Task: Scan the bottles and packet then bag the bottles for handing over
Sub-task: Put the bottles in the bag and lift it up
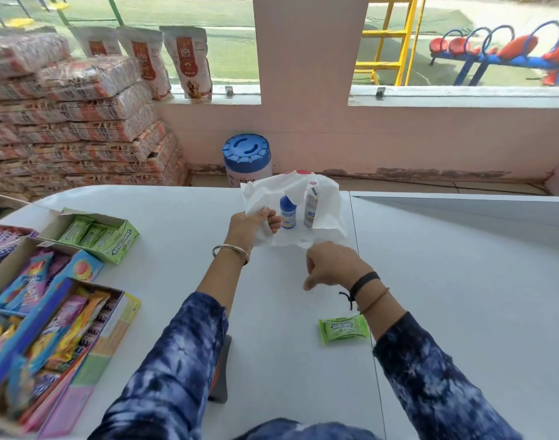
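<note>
Two small bottles stand upright side by side near the far edge of the white table (183,281): a blue bottle (287,212) in plain sight, and just to its right a grey bottle (310,211) seen dimly through the thin film of a white plastic bag (322,198). The bag is crumpled and raised around them, its mouth towards the person, its far wall standing behind both bottles and its lower fold lying on the table in front of them. Whether the blue bottle stands within the bag or just at its opening cannot be told.

The left hand (251,225) is closed on the bag's left edge, thumb and fingers pinching a bunched fold and holding it up beside the blue bottle. The right hand (332,265) hovers just before the bag's near fold, fingers curled downward and loosely drawn together; whether they hold any of the plastic cannot be told.

A green gum packet (343,330) lies flat on the table, closer to the near edge, beneath the right forearm and well apart from the bag.

Along the left edge sit open display boxes: a green gum box (113,239) farthest, and sweet boxes (49,328) filled with coloured wrappers nearer the person. Beyond the far edge, on the floor, stands a blue-lidded tub (247,157)
</note>
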Tool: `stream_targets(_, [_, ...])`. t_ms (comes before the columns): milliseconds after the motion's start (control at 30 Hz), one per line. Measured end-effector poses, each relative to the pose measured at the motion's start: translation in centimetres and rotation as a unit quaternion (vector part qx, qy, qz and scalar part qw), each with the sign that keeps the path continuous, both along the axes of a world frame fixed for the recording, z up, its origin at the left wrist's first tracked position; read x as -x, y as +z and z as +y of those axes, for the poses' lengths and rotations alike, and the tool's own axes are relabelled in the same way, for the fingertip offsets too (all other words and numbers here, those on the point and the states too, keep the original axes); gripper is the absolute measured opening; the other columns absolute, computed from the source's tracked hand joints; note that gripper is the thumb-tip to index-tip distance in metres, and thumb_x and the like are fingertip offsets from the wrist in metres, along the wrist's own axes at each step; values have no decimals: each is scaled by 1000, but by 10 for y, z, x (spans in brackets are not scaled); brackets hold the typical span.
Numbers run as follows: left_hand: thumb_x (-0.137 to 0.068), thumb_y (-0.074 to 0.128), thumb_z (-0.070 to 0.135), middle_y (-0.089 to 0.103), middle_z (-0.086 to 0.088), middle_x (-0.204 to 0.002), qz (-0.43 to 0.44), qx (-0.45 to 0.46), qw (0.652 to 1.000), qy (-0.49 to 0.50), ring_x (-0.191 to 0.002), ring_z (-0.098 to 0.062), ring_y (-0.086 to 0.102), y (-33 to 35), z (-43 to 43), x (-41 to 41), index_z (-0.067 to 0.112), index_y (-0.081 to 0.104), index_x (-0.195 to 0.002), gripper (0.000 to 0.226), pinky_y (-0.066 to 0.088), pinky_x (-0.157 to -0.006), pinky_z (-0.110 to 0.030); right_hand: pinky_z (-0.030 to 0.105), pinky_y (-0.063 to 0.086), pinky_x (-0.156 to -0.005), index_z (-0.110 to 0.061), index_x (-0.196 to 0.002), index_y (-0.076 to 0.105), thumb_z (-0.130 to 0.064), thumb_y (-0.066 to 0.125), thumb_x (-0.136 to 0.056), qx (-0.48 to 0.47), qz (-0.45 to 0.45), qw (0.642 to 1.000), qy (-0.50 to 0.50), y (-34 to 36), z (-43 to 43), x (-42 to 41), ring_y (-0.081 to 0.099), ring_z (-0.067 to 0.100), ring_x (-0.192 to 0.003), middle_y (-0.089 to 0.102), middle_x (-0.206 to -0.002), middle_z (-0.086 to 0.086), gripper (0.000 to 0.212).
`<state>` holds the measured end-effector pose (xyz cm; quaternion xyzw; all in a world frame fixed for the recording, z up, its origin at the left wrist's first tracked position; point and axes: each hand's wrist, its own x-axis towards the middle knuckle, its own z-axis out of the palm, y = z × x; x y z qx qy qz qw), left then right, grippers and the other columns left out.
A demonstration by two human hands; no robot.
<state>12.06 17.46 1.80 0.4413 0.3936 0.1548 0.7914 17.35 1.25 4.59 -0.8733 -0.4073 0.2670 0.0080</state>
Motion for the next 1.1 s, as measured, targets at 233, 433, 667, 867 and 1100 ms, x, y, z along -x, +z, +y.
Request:
stream_targets(233, [-88, 54, 3, 58, -16, -77, 40, 18, 999, 12, -62, -22, 55, 3, -15, -2, -1, 58, -81, 9, 52, -56, -26, 44, 40, -100, -6, -123, 49, -21, 77, -73, 192, -21, 981, 25, -61, -63, 16, 36, 33, -128, 42, -135, 17, 59])
stream_targets(433, [-87, 55, 4, 60, -15, -76, 44, 20, 999, 19, -63, -22, 56, 3, -19, 0, 0, 58, -80, 9, 51, -66, -29, 31, 45, -74, -18, -102, 62, -34, 76, -72, 31, 49, 997, -43, -50, -64, 1, 58, 23, -97, 62, -110, 5, 37])
stream_targets(667, [-86, 57, 8, 70, -7, -52, 28, -27, 999, 21, -44, -14, 65, -2, -16, 2, 0, 62, -77, 13, 57, -54, -23, 21, 47, -40, 4, -85, 65, -4, 59, -82, -379, 220, 821, -366, -21, 2, -14, 57, 4, -34, 62, -62, 13, 11])
stream_targets(867, [-88, 55, 7, 70, -3, -49, 13, -47, 999, 9, -45, -13, 66, -5, -16, 2, 1, 63, -73, 18, 58, -53, -23, 26, 56, -63, 1, -98, 60, -6, 62, -82, -334, 246, 813, -409, -50, 40, -14, 64, 25, -81, 64, -99, 11, 17])
stream_targets(1100, [-87, 56, 7, 66, -18, -77, 29, -48, 998, -2, -54, -18, 64, -1, -17, 1, 1, 62, -76, 14, 55, -49, -22, 30, 44, -65, -10, -101, 56, -39, 64, -82, -452, -69, 764, -455, -42, 11, -12, 58, 25, -87, 63, -97, 8, 35])
